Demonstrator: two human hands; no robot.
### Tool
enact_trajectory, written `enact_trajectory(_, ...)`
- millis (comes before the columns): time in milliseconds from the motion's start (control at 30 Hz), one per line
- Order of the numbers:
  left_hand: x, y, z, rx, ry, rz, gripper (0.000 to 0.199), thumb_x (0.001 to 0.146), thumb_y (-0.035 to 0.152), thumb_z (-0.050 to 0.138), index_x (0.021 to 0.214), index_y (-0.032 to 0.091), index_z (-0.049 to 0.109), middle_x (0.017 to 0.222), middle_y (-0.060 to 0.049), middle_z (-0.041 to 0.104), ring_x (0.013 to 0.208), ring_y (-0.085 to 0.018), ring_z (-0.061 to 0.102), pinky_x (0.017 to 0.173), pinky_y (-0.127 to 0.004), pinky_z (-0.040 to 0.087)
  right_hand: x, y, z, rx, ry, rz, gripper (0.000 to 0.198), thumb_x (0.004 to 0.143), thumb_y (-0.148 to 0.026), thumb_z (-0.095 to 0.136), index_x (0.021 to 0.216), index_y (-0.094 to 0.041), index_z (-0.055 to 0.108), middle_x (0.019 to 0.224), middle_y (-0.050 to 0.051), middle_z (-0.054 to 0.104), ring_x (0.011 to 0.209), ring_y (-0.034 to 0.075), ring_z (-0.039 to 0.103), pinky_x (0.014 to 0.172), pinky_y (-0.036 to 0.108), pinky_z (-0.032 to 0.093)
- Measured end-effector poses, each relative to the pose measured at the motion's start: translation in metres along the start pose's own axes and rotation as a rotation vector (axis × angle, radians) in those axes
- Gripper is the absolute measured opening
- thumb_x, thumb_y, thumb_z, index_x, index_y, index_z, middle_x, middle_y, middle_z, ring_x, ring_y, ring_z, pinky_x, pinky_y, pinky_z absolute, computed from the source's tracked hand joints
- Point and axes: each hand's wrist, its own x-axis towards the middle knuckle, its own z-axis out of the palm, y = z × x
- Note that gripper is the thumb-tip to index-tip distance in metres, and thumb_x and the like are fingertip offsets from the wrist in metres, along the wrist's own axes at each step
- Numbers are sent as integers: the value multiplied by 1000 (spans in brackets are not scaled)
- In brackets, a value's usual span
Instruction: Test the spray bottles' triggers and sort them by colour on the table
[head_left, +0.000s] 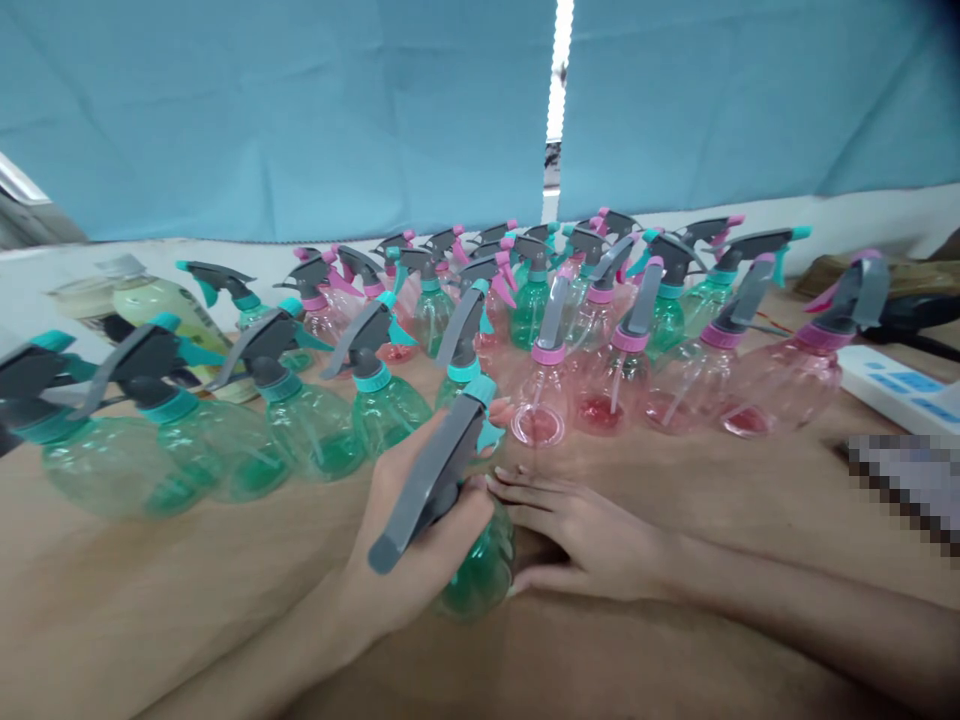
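Observation:
My left hand (394, 600) is wrapped round the neck of a green spray bottle (484, 572) with a grey and turquoise trigger head. The bottle stands on the wooden table in front of me, its nozzle pointing away. Part of the neck is hidden by my fingers. My right hand (581, 535) lies low beside the bottle's right side, fingers stretched toward it and apart; whether the fingertips touch the plastic I cannot tell. Just beyond the hands is another green spray bottle (459, 374), and a pink spray bottle (538, 400) stands to its right.
Several green spray bottles (311, 430) line the left, several pink ones (686, 385) the right, with more crowded behind. A labelled bottle (169, 310) stands back left. A white power strip (896, 385) and a blurred-out flat object (911, 485) lie at right. A blue cloth (322, 120) hangs behind.

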Motion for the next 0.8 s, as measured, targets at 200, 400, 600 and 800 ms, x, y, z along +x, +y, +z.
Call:
enact_trajectory(200,-1,-1,-1,-62,-70,-5,36,74,17,51,108,24,61,99,-1,70,96,-21,67,87,-30,54,0,0,-2,13,-24,9,77,83,-63,55,142,-15,42,150,12,38,141,24,30,116,42,24)
enact_trajectory(400,-2,-5,-1,-52,-44,18,42,75,17,52,113,29,61,103,1,71,95,-19,68,86,-27,55,0,-1,-3,-3,-31,25,76,83,-62,56,141,-15,43,150,12,38,140,24,30,116,41,23)
enact_trajectory(600,-1,-5,0,-109,-87,-28,46,74,17,52,118,26,60,113,-1,69,97,-22,67,87,-31,56,1,-3,-2,-11,-43,33,76,84,-61,56,141,-12,43,150,12,36,141,24,28,117,41,22)
enact_trajectory(800,-3,-6,0,-65,-68,-44,47,71,15,53,116,24,60,104,-1,70,89,-20,69,81,-27,57,-3,-5,-4,-23,-57,42,69,87,-58,52,141,-14,44,150,12,35,141,24,27,117,42,22)
